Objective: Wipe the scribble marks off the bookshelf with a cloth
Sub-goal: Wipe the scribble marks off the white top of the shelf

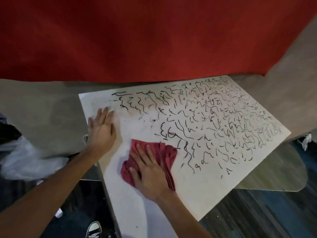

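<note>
scribbles (214, 121) lie ahead and to the right of the right hand (149, 169), which presses flat, fingers straight, on the cloth (169, 152). the nearest black strokes sit just beside the cloth's far edge. the bookshelf (127, 200) panel lies flat, its long axis running near-left to far-right. the left hand (101, 127), palm down with fingers extended, rests on the panel's left edge and grasps nothing. the cloth is soft, crumpled red fabric. the panel is smooth and white, and looks clean at near-left.

two hands (102, 129) (151, 170), apparently one cloth (169, 152)
</note>
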